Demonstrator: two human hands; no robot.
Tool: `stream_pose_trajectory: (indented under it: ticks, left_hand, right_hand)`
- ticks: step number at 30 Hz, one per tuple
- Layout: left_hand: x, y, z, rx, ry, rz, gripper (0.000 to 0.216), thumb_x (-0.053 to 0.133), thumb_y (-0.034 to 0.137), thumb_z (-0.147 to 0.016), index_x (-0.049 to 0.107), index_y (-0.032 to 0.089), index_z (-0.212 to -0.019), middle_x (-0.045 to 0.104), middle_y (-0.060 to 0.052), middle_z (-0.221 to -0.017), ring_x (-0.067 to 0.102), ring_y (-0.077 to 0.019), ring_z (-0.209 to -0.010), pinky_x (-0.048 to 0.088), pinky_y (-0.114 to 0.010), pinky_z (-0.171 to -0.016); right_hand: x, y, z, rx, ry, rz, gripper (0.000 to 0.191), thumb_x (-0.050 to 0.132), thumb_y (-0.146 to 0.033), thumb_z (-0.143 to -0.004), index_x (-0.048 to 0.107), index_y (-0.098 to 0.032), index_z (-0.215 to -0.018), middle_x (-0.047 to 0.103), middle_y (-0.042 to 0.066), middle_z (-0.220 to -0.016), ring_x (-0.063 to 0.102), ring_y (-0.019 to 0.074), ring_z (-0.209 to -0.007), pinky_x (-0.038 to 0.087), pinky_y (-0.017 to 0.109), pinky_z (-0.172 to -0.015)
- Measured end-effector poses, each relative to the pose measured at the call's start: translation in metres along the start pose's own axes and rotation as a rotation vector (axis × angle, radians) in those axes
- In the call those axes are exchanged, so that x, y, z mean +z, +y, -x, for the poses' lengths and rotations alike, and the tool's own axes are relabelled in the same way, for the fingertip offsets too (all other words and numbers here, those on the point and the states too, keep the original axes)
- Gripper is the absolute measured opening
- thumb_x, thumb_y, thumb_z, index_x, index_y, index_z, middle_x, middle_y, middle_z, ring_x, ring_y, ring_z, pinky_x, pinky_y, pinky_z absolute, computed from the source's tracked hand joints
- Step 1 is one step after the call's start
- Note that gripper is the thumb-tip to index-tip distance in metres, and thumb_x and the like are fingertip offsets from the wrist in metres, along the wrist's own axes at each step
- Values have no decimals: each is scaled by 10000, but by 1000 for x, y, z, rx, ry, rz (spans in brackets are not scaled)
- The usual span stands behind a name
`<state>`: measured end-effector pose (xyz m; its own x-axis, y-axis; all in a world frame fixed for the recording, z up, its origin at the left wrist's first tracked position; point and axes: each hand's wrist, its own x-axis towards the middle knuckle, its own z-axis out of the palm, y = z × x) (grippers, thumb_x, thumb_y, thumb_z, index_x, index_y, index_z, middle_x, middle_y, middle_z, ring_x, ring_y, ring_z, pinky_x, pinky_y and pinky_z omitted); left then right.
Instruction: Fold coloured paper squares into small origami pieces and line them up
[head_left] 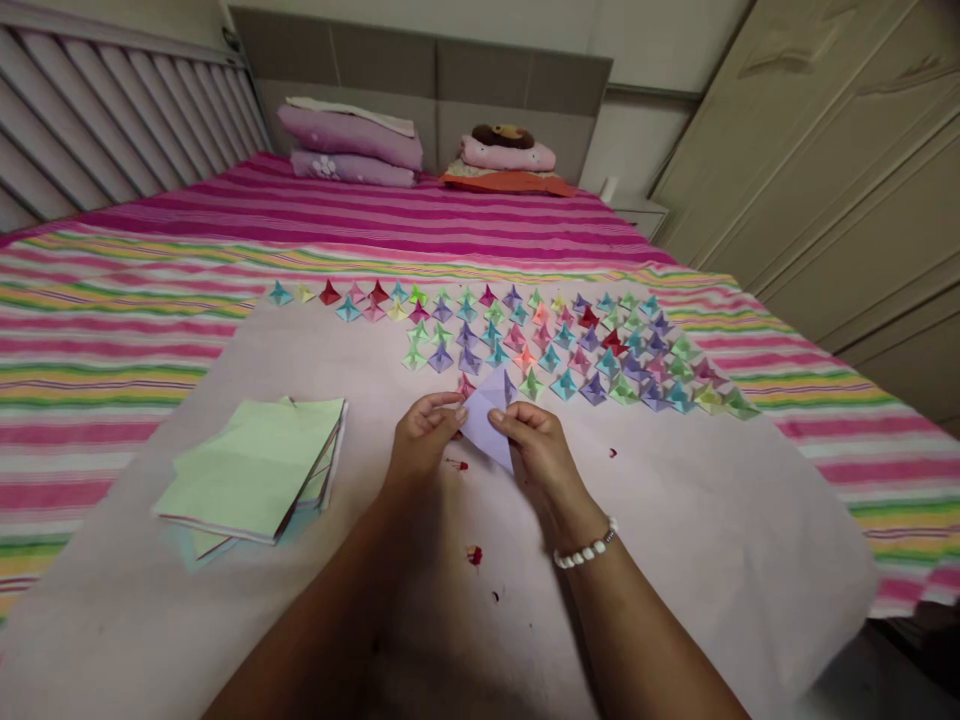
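Between my two hands is a lilac sheet of origami paper (487,425), partly folded, with a pointed corner at the top. My left hand (426,432) pinches its left corner between thumb and fingers. The right side is gripped by my right hand (538,440), thumb on top and a bead bracelet (589,552) round the wrist. Just beyond my hands, rows of small folded paper pieces (564,385) in many colours lie on a pale sheet (675,560). One reddish piece (466,386) shows right behind the lilac paper.
A stack of square papers (255,465), pale green on top, lies to the left. Beneath the pale sheet is a striped bed cover (97,400). Folded bedding (352,145) and a pillow pile (506,160) rest at the headboard (390,70). A wardrobe (847,180) stands right.
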<state>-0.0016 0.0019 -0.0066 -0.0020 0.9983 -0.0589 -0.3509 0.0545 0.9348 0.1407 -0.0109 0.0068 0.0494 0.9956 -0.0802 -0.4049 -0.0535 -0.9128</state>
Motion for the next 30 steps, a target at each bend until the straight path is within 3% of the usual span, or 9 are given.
stream_pose_trajectory:
  ticks: [4, 7, 13, 17, 23, 30]
  left_hand:
    - [2, 0, 2, 59, 26, -38, 291, 777, 345, -669, 672, 156, -864, 671, 7, -679, 571, -89, -607, 443, -213, -623]
    - [6, 2, 5, 53, -22, -8, 278, 797, 318, -640, 694, 158, -843, 680, -4, -737, 595, -103, -679, 460, -226, -675]
    - [9, 3, 4, -127, -78, 232, 352, 847, 304, -549, 684, 141, -815, 685, -24, -715, 618, -121, -643, 475, -252, -644]
    - [9, 4, 4, -184, -158, 236, 346, 845, 300, -552, 670, 144, -806, 664, -4, -657, 593, -102, -554, 445, -228, -556]
    - [11, 6, 6, -223, -146, 238, 366, 864, 291, -516, 671, 142, -789, 664, 1, -630, 575, -92, -523, 397, -196, -492]
    - [10, 3, 5, -207, -121, 283, 369, 873, 267, -496, 681, 140, -785, 699, -26, -724, 635, -117, -635, 479, -228, -613]
  right_hand:
    - [-2, 2, -1, -65, 33, 93, 277, 786, -332, -624, 570, -181, -538, 445, -65, -487, 345, 84, -492, 272, 247, -510]
    - [-4, 2, 0, -126, 43, 150, 293, 783, -365, -646, 569, -185, -560, 437, -68, -493, 333, 84, -488, 270, 246, -503]
    - [-5, -2, 1, -125, -160, 113, 391, 553, -509, -859, 573, -192, -631, 536, -27, -509, 478, 121, -488, 351, 262, -521]
    - [-5, -2, 1, -134, -149, 93, 388, 571, -491, -859, 558, -188, -618, 529, -29, -502, 469, 113, -486, 345, 255, -524]
    - [-5, -4, 2, -141, -138, 118, 387, 564, -451, -877, 544, -189, -593, 512, -35, -488, 452, 111, -491, 325, 255, -533]
    - [-7, -2, 0, -148, -127, 120, 339, 551, -380, -873, 557, -192, -592, 530, -27, -484, 471, 119, -486, 348, 257, -536]
